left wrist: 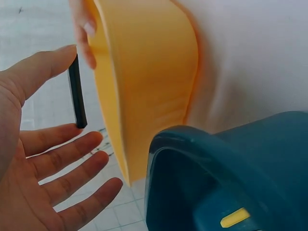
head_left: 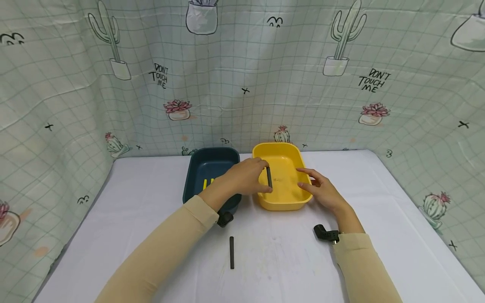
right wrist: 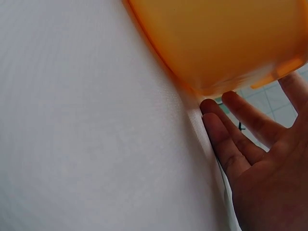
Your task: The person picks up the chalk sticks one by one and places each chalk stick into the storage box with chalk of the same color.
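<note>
Between the thumb and forefinger of my left hand [head_left: 246,174], a short dark stick [left wrist: 77,94] is pinched by its ends. The other fingers of that hand spread out loosely. In the head view, the stick overlaps the left side of a yellow bin [head_left: 282,206]. At the bin's right side is my right hand [head_left: 322,189], thumb and forefinger reaching over the rim. Its other fingers [right wrist: 255,122] extend fairly straight along the outside in the right wrist view. A second dark stick [head_left: 232,252] lies on the white tabletop in front of the bins.
A dark blue bin [head_left: 188,181] stands left of the yellow one, partly hidden by my left arm. Yellow sticks [head_left: 205,184] lie inside it. Behind both bins hangs a printed cloth [head_left: 235,113] with cacti, and a white cloth [head_left: 144,202] covers the table.
</note>
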A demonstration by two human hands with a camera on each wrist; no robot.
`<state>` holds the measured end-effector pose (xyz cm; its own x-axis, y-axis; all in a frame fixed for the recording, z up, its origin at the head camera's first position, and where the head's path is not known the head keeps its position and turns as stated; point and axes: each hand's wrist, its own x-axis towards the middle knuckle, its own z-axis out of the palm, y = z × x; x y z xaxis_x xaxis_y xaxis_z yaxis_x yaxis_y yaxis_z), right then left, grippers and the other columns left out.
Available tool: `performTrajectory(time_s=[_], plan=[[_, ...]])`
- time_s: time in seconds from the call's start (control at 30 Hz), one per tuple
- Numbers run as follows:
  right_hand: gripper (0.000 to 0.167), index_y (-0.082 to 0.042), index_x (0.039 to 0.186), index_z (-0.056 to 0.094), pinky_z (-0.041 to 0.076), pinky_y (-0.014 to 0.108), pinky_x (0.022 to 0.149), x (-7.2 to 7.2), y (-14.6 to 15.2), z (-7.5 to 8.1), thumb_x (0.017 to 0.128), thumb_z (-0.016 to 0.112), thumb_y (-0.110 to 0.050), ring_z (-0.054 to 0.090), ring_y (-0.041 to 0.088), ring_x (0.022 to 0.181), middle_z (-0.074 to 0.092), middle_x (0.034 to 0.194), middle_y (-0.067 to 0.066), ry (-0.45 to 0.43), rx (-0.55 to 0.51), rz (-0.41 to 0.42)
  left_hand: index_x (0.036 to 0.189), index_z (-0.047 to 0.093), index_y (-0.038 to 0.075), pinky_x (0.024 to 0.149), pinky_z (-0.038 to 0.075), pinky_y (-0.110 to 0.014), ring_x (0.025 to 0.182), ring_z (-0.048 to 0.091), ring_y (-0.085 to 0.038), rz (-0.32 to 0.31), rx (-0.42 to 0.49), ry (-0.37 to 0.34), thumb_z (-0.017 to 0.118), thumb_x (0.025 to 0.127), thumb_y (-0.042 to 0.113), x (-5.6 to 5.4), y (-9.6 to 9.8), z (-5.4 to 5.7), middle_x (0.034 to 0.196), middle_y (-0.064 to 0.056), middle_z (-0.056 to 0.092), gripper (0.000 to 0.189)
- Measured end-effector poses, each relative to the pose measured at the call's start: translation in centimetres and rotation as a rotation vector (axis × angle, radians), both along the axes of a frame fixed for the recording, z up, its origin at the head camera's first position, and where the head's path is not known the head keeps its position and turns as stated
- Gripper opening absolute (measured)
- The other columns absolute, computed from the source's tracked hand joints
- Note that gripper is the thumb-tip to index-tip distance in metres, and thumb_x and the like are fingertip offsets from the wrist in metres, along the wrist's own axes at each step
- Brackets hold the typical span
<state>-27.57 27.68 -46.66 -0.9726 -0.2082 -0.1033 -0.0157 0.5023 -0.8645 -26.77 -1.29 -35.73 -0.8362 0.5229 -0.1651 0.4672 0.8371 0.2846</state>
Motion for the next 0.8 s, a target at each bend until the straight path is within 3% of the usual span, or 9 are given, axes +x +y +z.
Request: performTrajectory(time_s=[0.53, 0.8], plan=[[0.059, -0.028, 0.155, 0.048, 0.05, 0.026, 0.09, 0.2, -0.1, 0.1, 0.101, 0.067, -0.041, 0.055, 0.034, 0.122, 0.034, 0.167, 0.009, -0.002, 0.001, -0.004, 0.153, 0.048, 0.012, 0.112, 0.049, -0.045, 0.135, 0.054, -0.025, -0.023, -0.106, 0.027, 0.07, 0.093, 0.059, -2.1, 2.0, -1.4, 0.152, -0.007, 0.053, 0.08], [0.059, -0.028, 0.155, 0.048, 0.049, 0.026, 0.089, 0.2, -0.1, 0.1, 0.101, 0.067, -0.041, 0.055, 0.033, 0.121, 0.033, 0.168, 0.01, 0.005, -0.001, 0.003, 0.153, 0.049, 0.013, 0.113, 0.047, -0.048, 0.134, 0.053, -0.027, 0.003, -0.124, 0.035, 0.071, 0.093, 0.058, -3.1, 2.3, -2.6, 0.149, -0.006, 0.055, 0.078]])
